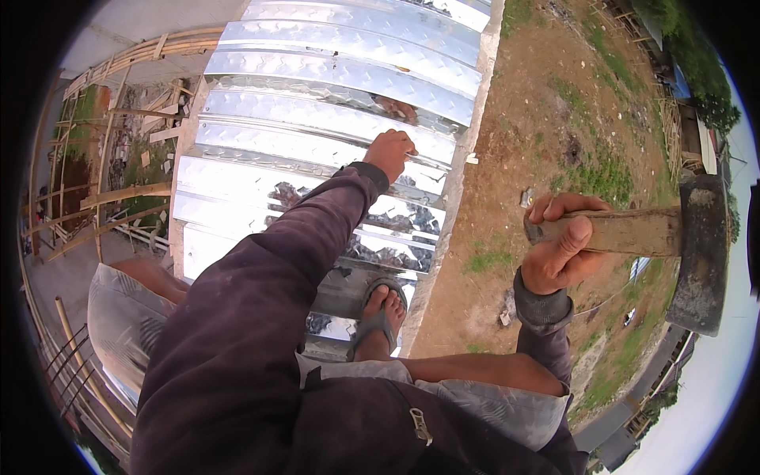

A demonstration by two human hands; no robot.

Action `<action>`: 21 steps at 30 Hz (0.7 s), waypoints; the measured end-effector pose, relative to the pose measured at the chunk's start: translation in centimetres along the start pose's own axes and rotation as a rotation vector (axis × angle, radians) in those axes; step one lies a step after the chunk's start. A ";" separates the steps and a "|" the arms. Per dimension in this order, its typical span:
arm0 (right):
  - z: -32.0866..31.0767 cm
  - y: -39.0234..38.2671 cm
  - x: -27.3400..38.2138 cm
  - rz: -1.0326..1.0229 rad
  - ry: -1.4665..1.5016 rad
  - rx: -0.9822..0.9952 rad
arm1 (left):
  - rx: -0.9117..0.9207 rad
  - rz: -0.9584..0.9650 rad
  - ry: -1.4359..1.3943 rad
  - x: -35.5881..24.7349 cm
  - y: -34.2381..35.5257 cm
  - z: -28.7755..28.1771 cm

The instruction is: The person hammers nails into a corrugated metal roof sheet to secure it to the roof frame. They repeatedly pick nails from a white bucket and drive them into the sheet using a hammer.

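My right hand (pixel 559 252) is wrapped round the wooden handle of a heavy hammer (pixel 700 253), raised out to the right, its dark metal head turned away from me. Stretched forward, my left hand (pixel 389 155) is closed, its fingertips down at the shiny ribbed metal decking (pixel 261 99) near its right edge. Whatever those fingers pinch, if anything, is too small or hidden to name. Reflections of my arm and hand show on the decking. My sandalled foot (pixel 381 313) rests on the decking, close to its right edge.
A concrete ledge (pixel 469 146) borders the decking on the right, with bare earth and grass (pixel 538 150) far below. On the left, beyond another edge, a lower level holds bamboo poles and timber framing (pixel 111 158). Steel rods (pixel 67 360) stick out at lower left.
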State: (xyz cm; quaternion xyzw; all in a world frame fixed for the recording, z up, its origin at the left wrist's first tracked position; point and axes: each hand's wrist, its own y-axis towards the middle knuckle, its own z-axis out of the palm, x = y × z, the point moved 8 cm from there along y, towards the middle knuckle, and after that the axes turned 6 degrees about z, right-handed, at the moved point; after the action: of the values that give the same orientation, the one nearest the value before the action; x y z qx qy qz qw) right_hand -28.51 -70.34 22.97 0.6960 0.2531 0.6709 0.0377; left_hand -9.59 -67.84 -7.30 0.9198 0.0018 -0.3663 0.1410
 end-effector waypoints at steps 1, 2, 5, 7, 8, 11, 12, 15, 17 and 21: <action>-2.0 -2.9 -5.0 0.085 -0.142 0.090 | -0.014 0.013 -0.026 -0.5 0.7 0.4; -2.5 -7.0 -10.9 0.268 -0.653 0.402 | -0.012 0.025 -0.046 -1.1 1.0 1.1; -1.9 -8.3 -13.8 0.410 -1.015 0.691 | 0.036 -0.025 0.030 0.3 0.3 1.8; 0.2 -4.0 -9.5 0.354 -0.874 0.594 | 0.070 -0.024 0.034 0.6 -0.3 1.8; 1.6 -1.2 -5.9 0.322 -0.799 0.507 | 0.062 -0.024 0.043 0.9 -0.6 1.0; 1.3 1.3 -0.3 0.164 -0.318 0.160 | -0.022 -0.009 0.009 0.8 -1.0 -0.2; 0.6 0.5 -0.2 0.089 -0.198 0.111 | -0.043 0.009 -0.021 0.2 -0.4 -0.2; -2.4 -6.2 -9.2 0.096 -0.758 0.323 | 0.001 -0.008 -0.008 -0.7 1.0 1.1; -4.1 -11.2 -17.3 0.407 -1.106 0.727 | 0.058 -0.046 -0.015 -0.9 0.1 2.4; 1.5 -2.0 -4.6 0.313 -0.709 0.384 | 0.041 -0.063 0.004 0.8 -1.3 0.9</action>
State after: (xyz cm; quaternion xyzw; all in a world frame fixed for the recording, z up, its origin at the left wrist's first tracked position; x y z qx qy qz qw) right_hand -27.57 -69.98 17.86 0.9078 0.2362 0.3285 -0.1103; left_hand -9.68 -66.91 -8.79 0.9227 0.0234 -0.3686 0.1104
